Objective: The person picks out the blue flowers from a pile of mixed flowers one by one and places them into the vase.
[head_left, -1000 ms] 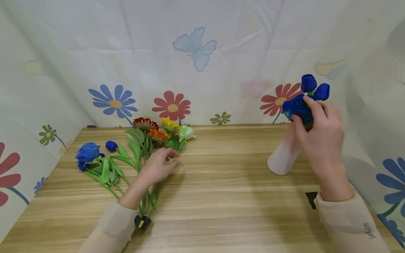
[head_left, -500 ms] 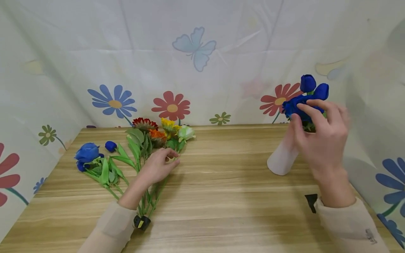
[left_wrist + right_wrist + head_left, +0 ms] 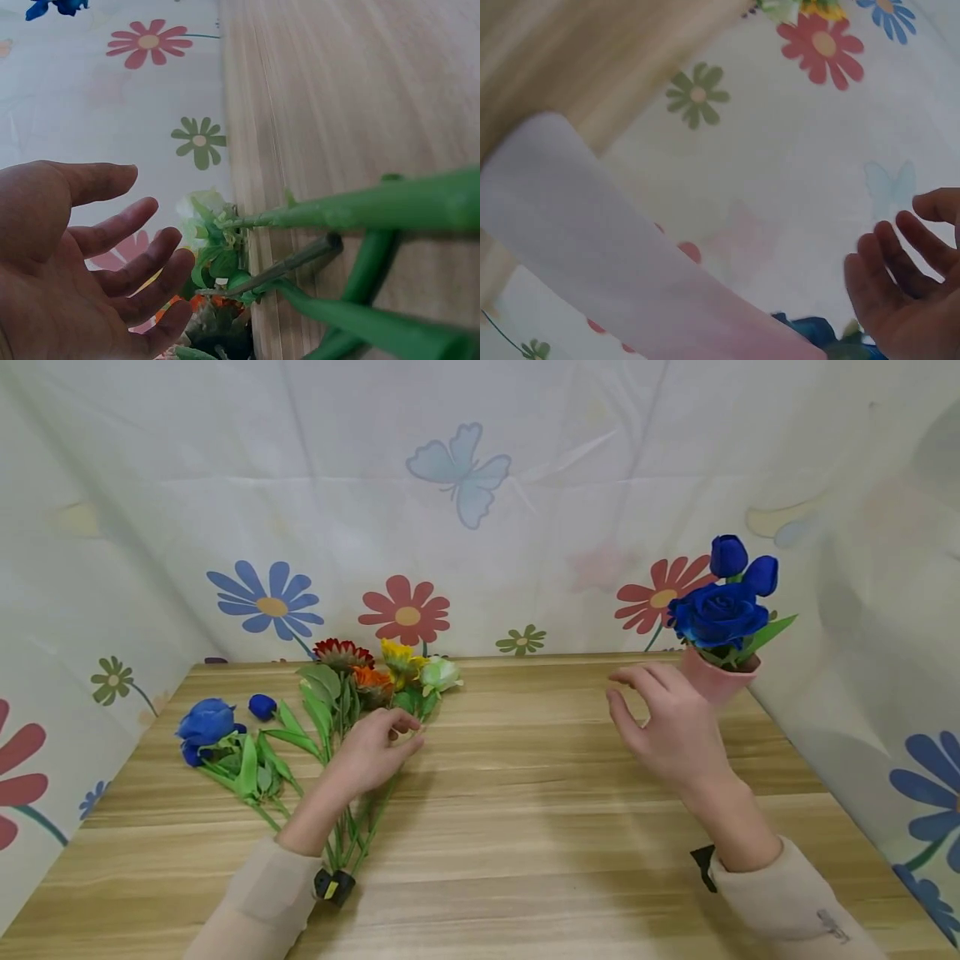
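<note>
My right hand (image 3: 671,727) hangs with loosely bent fingers just left of and in front of a pink-and-white vase (image 3: 722,680), holding nothing. In that vase stand a blue rose (image 3: 718,612) and two blue tulips (image 3: 729,557) with a green leaf. The right wrist view shows the vase's pale side (image 3: 622,232) close up and the relaxed right hand (image 3: 911,281). Over the stems of a bunch of artificial flowers rests my left hand (image 3: 375,743), its fingers loose and nothing between them. In the left wrist view, green stems (image 3: 360,206) pass beside the left hand (image 3: 97,262).
Left on the wood table (image 3: 510,827) lie a red flower (image 3: 343,653), an orange flower (image 3: 372,681), a yellow flower (image 3: 403,662), a pale green rose (image 3: 441,674), a blue rose (image 3: 207,720) and a blue tulip (image 3: 262,707). Behind hangs a flower-printed curtain (image 3: 540,552).
My right hand has let go of the blue rose and moved down and left, away from the vase's mouth. The blue rose stays in the vase. My left hand has hardly moved.
</note>
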A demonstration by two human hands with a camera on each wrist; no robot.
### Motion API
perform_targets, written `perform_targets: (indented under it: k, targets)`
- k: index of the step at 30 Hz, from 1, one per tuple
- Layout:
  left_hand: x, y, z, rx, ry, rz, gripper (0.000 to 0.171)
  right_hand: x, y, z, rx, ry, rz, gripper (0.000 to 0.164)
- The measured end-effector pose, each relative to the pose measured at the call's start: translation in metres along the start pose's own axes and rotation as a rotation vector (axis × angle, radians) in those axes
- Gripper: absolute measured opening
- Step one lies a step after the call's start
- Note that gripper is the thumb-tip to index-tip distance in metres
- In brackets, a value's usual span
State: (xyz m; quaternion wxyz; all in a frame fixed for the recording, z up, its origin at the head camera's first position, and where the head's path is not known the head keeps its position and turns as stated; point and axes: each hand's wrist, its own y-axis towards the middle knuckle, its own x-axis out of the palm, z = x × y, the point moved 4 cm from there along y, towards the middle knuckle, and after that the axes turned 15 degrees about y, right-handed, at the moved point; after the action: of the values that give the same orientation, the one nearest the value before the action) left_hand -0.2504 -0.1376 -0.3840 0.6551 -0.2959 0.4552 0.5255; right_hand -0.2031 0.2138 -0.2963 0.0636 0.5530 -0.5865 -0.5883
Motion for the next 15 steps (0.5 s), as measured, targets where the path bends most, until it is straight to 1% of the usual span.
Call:
perform_targets:
  k: [4, 8, 11, 15]
  targets:
    - [-0.002, -0.001, -0.001, -0.005, -0.008, -0.003, 0.030, 0.018, -0.012, 0.011, 0.099, -0.011, -0.124, 0.016]
    - [-0.004, -0.002, -0.002, -0.003, -0.006, 0.000, 0.029, 0.026, -0.022, 0.018, 0.185, -0.044, -0.212, 0.014]
    - [-0.006, -0.001, -0.002, 0.000, -0.006, 0.004, 0.027, 0.027, -0.027, 0.023, 0.236, -0.062, -0.239, 0.015]
    - [-0.009, -0.001, -0.004, -0.018, -0.004, 0.005, 0.027, 0.026, -0.027, 0.029, 0.258, -0.073, -0.237, 0.016]
